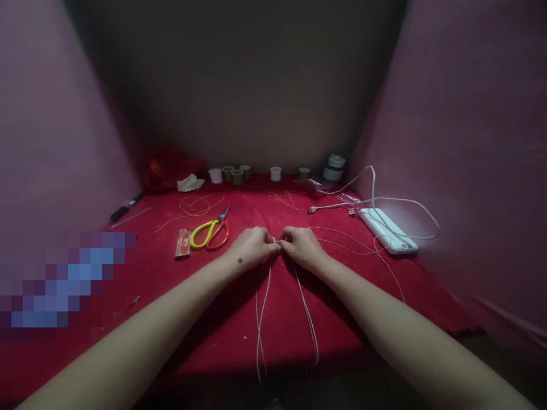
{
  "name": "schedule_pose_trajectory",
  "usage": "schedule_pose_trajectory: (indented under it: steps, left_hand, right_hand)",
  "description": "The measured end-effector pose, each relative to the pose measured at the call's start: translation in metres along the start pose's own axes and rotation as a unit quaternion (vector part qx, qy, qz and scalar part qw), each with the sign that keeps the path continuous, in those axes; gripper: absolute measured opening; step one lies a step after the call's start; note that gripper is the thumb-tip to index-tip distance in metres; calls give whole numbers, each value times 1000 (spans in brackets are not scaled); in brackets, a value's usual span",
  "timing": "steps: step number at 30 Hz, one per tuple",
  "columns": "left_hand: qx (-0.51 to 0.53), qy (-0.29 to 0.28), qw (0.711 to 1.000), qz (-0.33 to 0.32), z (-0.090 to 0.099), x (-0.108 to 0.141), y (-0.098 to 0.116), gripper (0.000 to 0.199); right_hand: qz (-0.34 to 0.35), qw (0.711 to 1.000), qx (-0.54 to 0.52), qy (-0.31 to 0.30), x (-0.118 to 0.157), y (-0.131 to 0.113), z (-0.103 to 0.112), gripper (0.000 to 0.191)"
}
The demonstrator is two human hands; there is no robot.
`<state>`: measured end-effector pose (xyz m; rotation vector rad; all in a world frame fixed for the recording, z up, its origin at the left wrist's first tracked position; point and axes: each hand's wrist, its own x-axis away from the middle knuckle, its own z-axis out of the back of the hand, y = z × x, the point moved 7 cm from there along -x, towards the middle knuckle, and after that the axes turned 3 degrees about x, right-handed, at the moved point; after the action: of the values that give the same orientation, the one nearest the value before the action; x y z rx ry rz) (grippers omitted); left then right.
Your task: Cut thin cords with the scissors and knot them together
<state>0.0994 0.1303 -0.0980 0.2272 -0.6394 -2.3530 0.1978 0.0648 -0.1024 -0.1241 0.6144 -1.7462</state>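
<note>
Pinching the pale cords (306, 310) between closely drawn fingertips, the left hand (256, 244) and right hand (299, 246) nearly meet at mid-width of the tabletop (282, 347). The work is small and partly hidden by the fingers, so whether a knot is there cannot be told. Good handling would seem to call for a light, even grip, with the strands kept flat and uncrossed where they meet. Loose lengths run down towards the near edge and others to the right edge, beside the white device (387, 228); snagging there could tug the work askew. The scissors (222, 217) lie beyond the left wrist.
</note>
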Motion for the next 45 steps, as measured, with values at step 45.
schedule_pose_trajectory:
  steps: [45]
  left_hand:
    - [188, 66, 979, 45, -5, -5, -15, 19]
  right_hand:
    - [-118, 953, -278, -32, -17, 3, -11, 9]
